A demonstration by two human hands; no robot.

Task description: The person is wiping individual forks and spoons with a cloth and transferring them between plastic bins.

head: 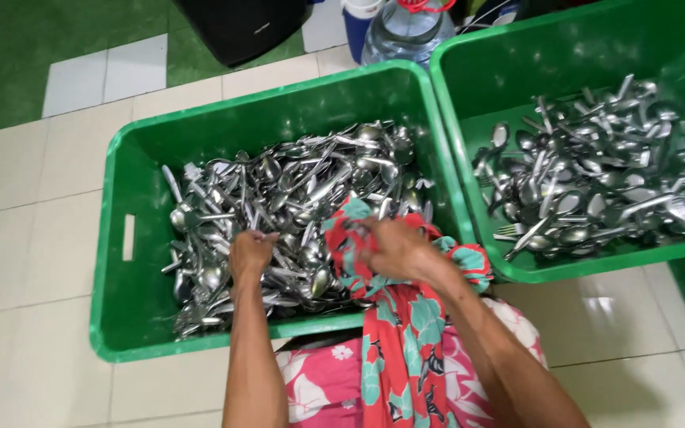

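Gripping cutlery [279,198], hands [251,252] closed, cloth [358,230]

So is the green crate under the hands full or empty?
Partly full: the green crate holds a heap of metal cutlery, with bare walls above it.

Two bright green crates [120,261] hold silver cutlery [279,198]; the cloth [390,341] is red with teal flowers (pink with white beneath), above cream floor tiles [17,261].

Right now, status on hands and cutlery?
Left hand closed on cutlery in near green crate. Right hand gripping floral cloth. Nothing blocking.
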